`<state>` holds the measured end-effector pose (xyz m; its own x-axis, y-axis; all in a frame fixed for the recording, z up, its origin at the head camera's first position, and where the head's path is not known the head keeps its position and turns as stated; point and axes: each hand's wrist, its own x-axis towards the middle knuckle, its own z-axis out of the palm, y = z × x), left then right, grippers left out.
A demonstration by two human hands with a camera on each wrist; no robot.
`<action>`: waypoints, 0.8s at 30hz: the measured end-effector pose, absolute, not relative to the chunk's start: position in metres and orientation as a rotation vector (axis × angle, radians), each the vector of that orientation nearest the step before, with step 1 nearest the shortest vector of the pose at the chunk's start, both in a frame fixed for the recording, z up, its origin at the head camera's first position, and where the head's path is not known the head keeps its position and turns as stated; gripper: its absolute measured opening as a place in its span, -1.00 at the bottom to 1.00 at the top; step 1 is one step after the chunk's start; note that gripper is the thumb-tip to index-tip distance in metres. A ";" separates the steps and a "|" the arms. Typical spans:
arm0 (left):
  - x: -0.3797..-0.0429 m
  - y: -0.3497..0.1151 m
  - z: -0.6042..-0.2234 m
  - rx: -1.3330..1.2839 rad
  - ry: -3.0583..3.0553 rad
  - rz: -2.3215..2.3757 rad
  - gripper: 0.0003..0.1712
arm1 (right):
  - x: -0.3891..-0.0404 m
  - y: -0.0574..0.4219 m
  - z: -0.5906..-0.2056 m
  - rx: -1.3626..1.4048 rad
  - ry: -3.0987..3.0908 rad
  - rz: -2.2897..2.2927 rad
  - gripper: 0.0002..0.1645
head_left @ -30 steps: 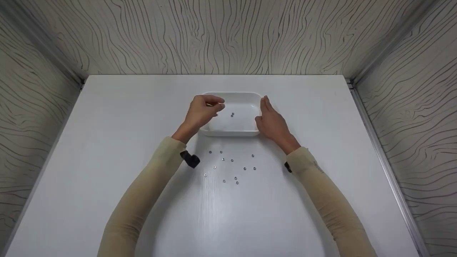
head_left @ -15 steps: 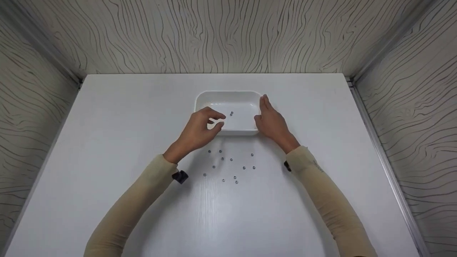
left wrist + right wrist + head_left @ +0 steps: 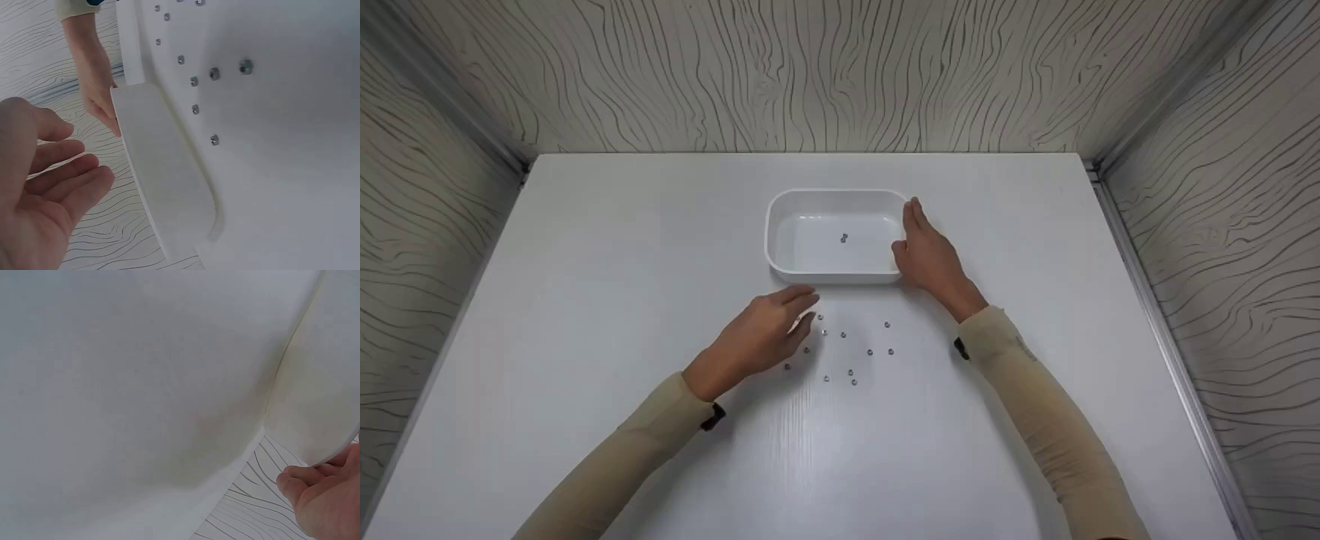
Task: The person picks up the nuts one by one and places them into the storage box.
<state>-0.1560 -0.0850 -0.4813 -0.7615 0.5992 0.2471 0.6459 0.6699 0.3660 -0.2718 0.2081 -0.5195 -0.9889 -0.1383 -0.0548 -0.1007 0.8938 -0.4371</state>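
Observation:
My left hand [image 3: 757,337] hovers over the left part of several small metal nuts [image 3: 843,335] scattered on the white table. In the left wrist view its fingers [image 3: 84,185] are loosely bent, with nothing between them and the thumb. A shallow white rectangular tray [image 3: 771,232] stands behind the nuts, with two nuts [image 3: 844,238] close together on its floor. My right hand [image 3: 934,262] grips the tray's right side, thumb over the rim and fingers along the outside. The right wrist view shows that hand [image 3: 329,495] at the tray's edge.
The white table [image 3: 622,247] reaches back to a wall [image 3: 810,75] with a wavy line pattern. More patterned panels stand at the left and right, with metal rails [image 3: 1170,352] along the table's sides.
My left hand has come out from above the tray, moving toward me and down over the loose nuts. Its thumb and fingers have spread apart. The right hand stays at the tray.

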 end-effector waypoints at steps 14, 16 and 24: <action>-0.134 -0.111 -0.510 -1.279 -2.534 -0.173 -0.66 | -0.272 0.208 -0.519 -0.229 3.005 -0.609 -0.15; -0.131 -0.114 -0.513 -1.271 -2.556 -0.150 -0.65 | -0.272 0.209 -0.520 -0.228 3.011 -0.606 -0.16; -0.123 -0.123 -0.525 -1.267 -2.572 -0.067 -0.69 | -0.273 0.209 -0.520 -0.246 3.025 -0.563 -0.17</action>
